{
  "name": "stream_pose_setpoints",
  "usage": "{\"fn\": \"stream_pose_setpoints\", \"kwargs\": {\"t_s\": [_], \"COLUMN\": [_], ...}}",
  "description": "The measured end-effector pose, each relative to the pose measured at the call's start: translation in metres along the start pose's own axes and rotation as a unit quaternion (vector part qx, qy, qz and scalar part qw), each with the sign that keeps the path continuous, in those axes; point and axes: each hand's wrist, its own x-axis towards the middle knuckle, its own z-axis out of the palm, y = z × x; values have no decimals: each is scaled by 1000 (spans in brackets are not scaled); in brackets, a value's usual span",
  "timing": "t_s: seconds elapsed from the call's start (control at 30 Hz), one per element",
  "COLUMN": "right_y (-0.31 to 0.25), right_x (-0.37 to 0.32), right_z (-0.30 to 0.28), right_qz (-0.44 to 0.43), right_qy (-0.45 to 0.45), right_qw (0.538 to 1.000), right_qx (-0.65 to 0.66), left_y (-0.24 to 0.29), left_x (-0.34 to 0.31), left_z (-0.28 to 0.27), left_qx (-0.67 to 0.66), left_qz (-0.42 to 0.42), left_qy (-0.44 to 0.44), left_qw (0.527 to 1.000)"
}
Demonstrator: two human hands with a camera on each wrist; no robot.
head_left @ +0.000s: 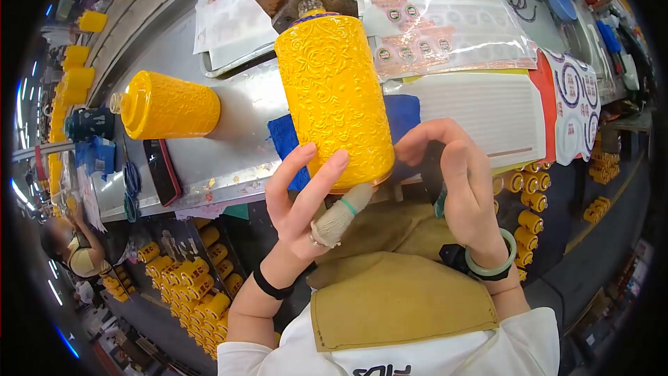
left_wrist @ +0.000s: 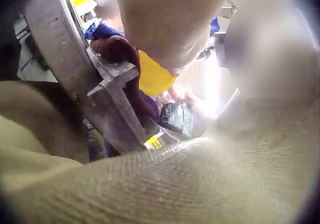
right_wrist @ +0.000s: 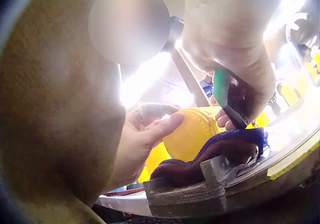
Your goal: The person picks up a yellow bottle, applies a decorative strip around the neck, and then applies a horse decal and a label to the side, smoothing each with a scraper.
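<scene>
A yellow embossed bottle (head_left: 334, 97) lies on a blue cloth (head_left: 282, 136), its clear neck at a metal bracket. My left hand (head_left: 299, 209) holds the bottle by its bottom end, two fingertips on the embossed side and a beige-wrapped digit with a green band at the base. The round base (right_wrist: 187, 134) shows in the right wrist view, a bare digit at its rim. Beside the bottle's lower right, my right hand (head_left: 463, 188) curls its fingers round a flat black and green piece (right_wrist: 231, 96); its kind I cannot tell.
A second yellow bottle (head_left: 174, 106) lies to the left, near a phone (head_left: 163, 170) and scissors (head_left: 131, 184). Sticker sheets (head_left: 445, 28) and a lined white sheet (head_left: 480, 122) cover the bench's right side. Below stand many yellow bottles (head_left: 188, 285). Another person (head_left: 80, 254) is at far left.
</scene>
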Motion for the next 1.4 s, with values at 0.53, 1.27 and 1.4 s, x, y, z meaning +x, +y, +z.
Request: {"fn": "stream_pose_setpoints", "kwargs": {"t_s": [0.53, 1.27, 1.4], "right_y": [-5, -8, -16], "right_x": [6, 7, 8], "right_z": [-24, -18, -8], "right_qz": [-18, -31, -7], "right_qy": [87, 117, 87], "right_qw": [996, 992, 996], "right_qx": [-7, 23, 35], "left_y": [-1, 1, 6], "left_x": [1, 1, 8], "left_z": [2, 3, 5], "left_qx": [4, -173, 10], "left_qz": [-2, -145, -45], "left_qy": [22, 61, 16], "left_qw": [1000, 972, 999]}}
